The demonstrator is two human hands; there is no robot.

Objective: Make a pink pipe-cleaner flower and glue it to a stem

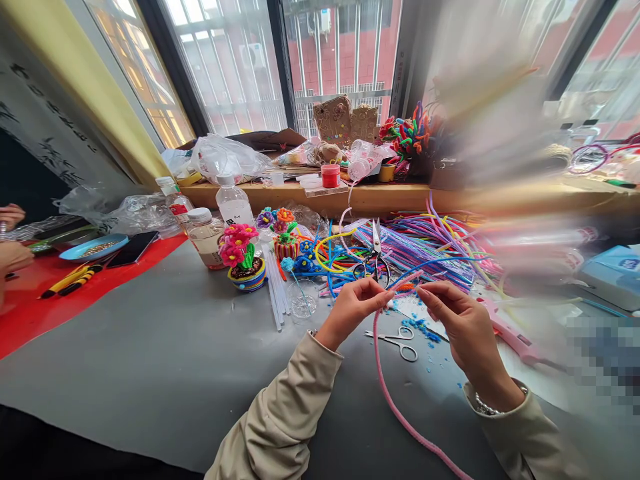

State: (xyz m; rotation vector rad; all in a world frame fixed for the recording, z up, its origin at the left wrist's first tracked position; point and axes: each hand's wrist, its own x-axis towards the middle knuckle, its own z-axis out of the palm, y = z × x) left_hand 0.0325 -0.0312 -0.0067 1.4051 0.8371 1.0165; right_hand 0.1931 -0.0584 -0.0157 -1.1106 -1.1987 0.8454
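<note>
A long pink pipe cleaner (pixel 385 390) runs from my fingers down toward the lower edge of the view. My left hand (pixel 353 310) pinches its upper end, fingers closed around it. My right hand (pixel 460 323) is just to the right, its fingertips pinched on the same pink strand where it bends at the top. Both hands hover above the grey table (pixel 165 360). Small silver scissors (pixel 397 340) lie on the table between my wrists, beside blue fluff scraps (pixel 423 328).
A heap of coloured pipe cleaners (pixel 425 247) and black-handled scissors (pixel 375 257) lie behind my hands. A pipe-cleaner flower pot (pixel 243 257), bottles (pixel 233 203), clear sticks (pixel 275 287) and a pink glue gun (pixel 515 337) stand around. Another person's hands (pixel 10 237) rest by a red cloth (pixel 50 293) at left.
</note>
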